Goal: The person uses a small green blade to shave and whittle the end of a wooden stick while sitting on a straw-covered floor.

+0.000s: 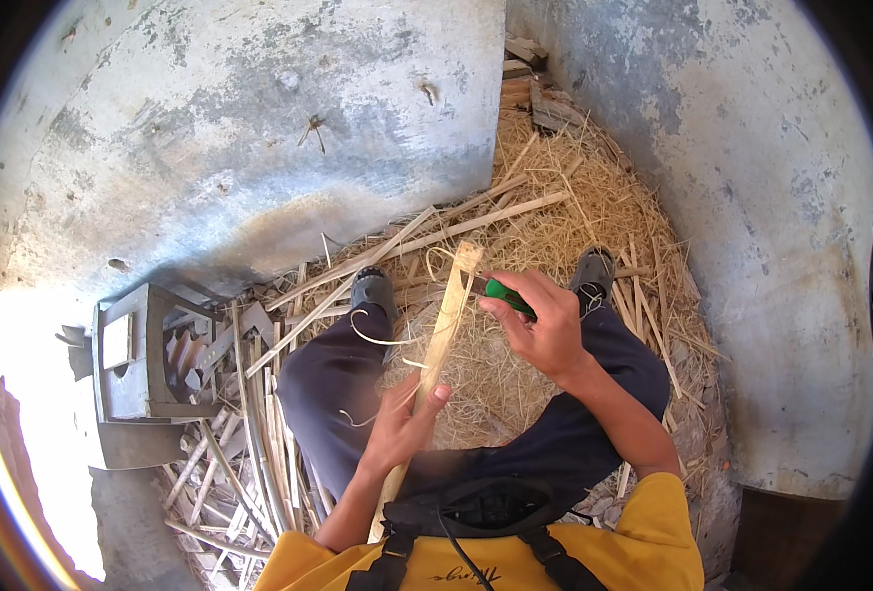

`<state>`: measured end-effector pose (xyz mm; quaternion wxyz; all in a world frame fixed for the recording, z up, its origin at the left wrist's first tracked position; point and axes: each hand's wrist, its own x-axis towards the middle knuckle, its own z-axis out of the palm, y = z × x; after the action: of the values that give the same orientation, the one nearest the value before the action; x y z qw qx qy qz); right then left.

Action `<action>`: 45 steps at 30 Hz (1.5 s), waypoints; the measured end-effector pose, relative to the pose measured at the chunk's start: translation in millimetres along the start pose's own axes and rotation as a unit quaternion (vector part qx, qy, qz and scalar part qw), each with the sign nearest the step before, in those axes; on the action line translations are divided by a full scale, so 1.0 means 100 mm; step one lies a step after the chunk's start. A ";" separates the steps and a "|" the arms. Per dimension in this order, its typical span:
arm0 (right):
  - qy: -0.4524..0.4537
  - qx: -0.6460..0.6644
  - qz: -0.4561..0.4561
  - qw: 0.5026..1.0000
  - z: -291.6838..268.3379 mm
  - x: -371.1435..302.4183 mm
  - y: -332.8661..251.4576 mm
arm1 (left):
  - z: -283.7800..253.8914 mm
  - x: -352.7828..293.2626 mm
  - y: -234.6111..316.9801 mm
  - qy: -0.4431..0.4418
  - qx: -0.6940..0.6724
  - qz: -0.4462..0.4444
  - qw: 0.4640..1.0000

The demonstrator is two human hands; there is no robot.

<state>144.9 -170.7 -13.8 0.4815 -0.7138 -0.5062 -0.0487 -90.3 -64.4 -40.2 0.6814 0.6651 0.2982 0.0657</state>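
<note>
A long pale bamboo strip (443, 325) slants upward between my knees, its rough, knotty end farthest from me. My left hand (404, 422) is closed around its lower part, thumb along the side. Near the upper end, my right hand (543, 327) grips a tool with a green handle (508, 295). The tool's working end meets the strip's right edge, but its shape is too small to make out. Thin curled shavings (369, 333) hang off to the strip's left.
Straw-like shavings (594, 187) cover the floor between and beyond my feet. Loose sticks (397, 241) lie ahead and to the left. A grey box-like frame (126, 355) stands at the left. Weathered walls (289, 108) rise ahead and on the right.
</note>
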 end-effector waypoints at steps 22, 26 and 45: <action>-0.018 -0.052 -0.093 0.994 -0.19 0.17 0.08 | 0.12 -0.02 0.11 0.104 0.159 0.014 0.982; -0.083 0.049 -0.030 0.995 -0.25 0.18 0.19 | 0.16 0.00 0.11 0.109 0.161 0.028 0.981; -0.142 0.142 0.054 0.978 -0.19 0.10 0.18 | 0.03 -0.03 0.13 0.095 0.099 0.054 0.989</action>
<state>171.4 -178.1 -9.7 0.5033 -0.6639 -0.5320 0.1515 -87.2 -67.4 -27.3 0.5761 0.7354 0.3300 0.1354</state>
